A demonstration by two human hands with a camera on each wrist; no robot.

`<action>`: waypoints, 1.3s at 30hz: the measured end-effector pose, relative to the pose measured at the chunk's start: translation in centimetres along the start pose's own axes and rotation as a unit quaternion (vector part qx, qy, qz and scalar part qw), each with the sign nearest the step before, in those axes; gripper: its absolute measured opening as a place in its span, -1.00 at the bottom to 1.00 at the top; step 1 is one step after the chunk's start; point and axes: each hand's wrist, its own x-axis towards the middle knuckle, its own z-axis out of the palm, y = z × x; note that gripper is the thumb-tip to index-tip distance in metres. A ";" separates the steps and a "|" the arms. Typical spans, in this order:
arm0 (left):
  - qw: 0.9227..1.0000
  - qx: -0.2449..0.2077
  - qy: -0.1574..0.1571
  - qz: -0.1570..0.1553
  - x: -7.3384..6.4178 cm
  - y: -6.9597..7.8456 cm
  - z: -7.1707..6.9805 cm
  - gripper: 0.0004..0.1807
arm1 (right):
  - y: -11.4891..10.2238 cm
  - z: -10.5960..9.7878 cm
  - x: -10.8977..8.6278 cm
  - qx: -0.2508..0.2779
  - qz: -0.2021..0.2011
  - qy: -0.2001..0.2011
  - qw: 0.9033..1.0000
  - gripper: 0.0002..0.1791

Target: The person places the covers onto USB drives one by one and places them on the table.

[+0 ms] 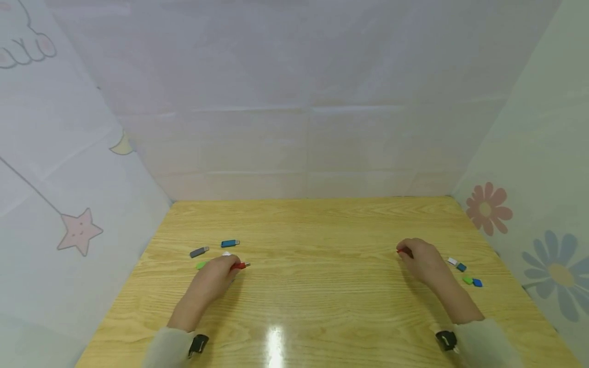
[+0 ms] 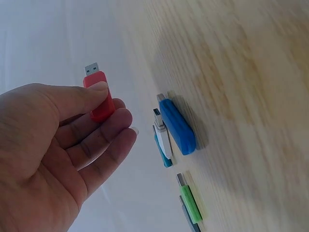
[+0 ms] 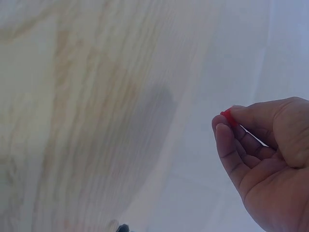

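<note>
Between thumb and fingers, my left hand (image 1: 212, 278) pinches a red USB flash drive (image 2: 102, 112), its bare metal plug (image 2: 91, 69) pointing away from the palm. On the table below lie a thick blue flash drive (image 2: 177, 125), a white one (image 2: 163, 139), a teal one (image 1: 228, 244), a green one (image 2: 191, 203) and a grey one (image 1: 198, 252), metal plugs showing. Over the right side of the table, my right hand (image 1: 425, 263) pinches a small red cap (image 3: 229, 116) at its fingertips, mostly covered by thumb and fingers.
Right of the right hand lie several small caps: white (image 1: 453, 261), teal (image 1: 461, 267), green (image 1: 468, 280) and blue (image 1: 477, 282). The wooden table (image 1: 313, 235) meets a pale back wall covering (image 1: 303, 153), with patterned sheets at both sides.
</note>
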 end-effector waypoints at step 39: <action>0.997 -0.032 -0.006 0.065 2.3 4.0 1.8 -0.96 | -3.9 1.2 0.4 0.039 0.006 -0.002 0.999 -0.88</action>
